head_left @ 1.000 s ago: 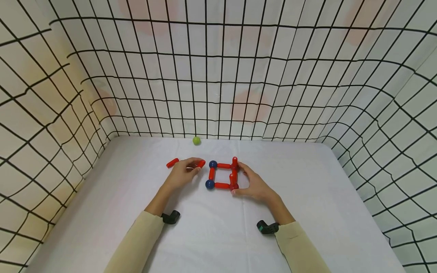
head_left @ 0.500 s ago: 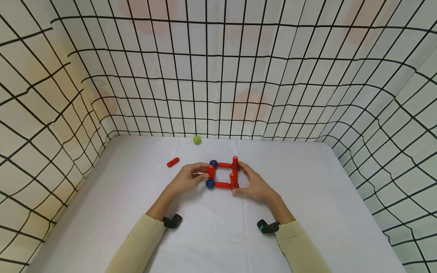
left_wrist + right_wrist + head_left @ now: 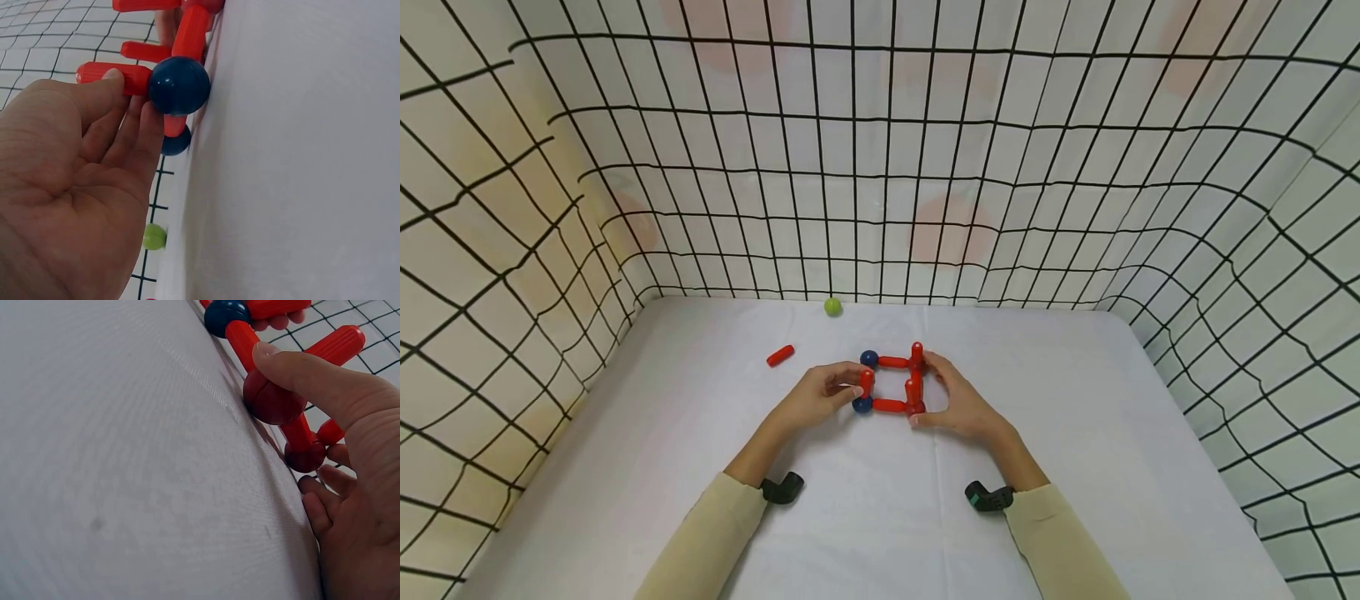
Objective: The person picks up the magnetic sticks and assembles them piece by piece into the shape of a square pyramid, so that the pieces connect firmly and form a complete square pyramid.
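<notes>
On the white table lies a square frame of red magnetic rods (image 3: 892,362) joined by two blue balls on the left and two red balls on the right. My left hand (image 3: 815,397) pinches a red rod (image 3: 137,80) between thumb and fingers, its end at the near blue ball (image 3: 179,85). My right hand (image 3: 964,406) holds the frame's right side. Its thumb is on the near red ball (image 3: 272,399), and its fingers reach the far red ball (image 3: 305,455). Two more red rods rise from the red balls.
One loose red rod (image 3: 780,356) lies to the left of the frame. A small green ball (image 3: 832,307) sits at the table's back edge. Black netting (image 3: 880,177) with a white backing surrounds the back and sides.
My left hand has moved right with its red rod, tipping the rod upright and bringing it onto the near blue ball. My right hand stays on the frame.
</notes>
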`<state>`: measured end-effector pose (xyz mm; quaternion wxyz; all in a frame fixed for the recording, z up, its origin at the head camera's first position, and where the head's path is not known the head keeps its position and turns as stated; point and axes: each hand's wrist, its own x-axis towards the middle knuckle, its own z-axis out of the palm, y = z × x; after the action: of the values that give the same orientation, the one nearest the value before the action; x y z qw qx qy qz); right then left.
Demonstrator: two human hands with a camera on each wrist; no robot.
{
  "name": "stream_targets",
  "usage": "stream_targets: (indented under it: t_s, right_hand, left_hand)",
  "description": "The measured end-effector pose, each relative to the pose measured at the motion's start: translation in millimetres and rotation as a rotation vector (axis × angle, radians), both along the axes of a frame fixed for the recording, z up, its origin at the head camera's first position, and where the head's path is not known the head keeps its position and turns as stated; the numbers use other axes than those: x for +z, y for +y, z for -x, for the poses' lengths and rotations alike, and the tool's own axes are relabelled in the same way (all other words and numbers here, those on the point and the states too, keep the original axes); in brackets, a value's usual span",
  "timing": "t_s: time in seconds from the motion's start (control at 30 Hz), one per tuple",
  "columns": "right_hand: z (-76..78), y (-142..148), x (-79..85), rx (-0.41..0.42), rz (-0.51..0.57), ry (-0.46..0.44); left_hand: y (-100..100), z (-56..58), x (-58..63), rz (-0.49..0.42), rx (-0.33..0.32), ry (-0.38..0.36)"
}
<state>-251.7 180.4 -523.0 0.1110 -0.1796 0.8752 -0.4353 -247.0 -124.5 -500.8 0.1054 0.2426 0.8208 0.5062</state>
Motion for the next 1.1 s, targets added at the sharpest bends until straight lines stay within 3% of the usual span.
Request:
stream_targets:
  t_s: [0.3, 0.43, 0.5, 0.6, 0.8, 1.1]
  right_hand:
    - [0.4, 0.9, 1.7, -0.022, 0.033, 0.018]
    - [-0.7, 2.0, 2.8, -0.022, 0.027, -0.001]
    - [-1.0, 2.3, 3.1, -0.019, 0.024, -0.011]
    - [-0.9, 2.2, 3.2, -0.014, 0.023, -0.013]
    - [-0.3, 1.3, 1.8, -0.022, 0.034, 0.003]
    - [0.2, 0.6, 2.0, -0.010, 0.030, 0.008]
  left_hand:
    - [-0.8, -0.4, 1.1, -0.046, -0.028, 0.005]
    - [-1.5, -1.2, 1.2, -0.031, 0.071, 0.060]
    - [-2.2, -1.8, 1.1, 0.010, 0.144, 0.100]
    - [-3.5, -2.9, 0.5, 0.089, 0.198, 0.137]
    - [-5.3, -2.1, -2.4, 0.216, 0.171, 0.120]
    - [-5.6, -2.2, -3.7, 0.193, 0.198, 0.096]
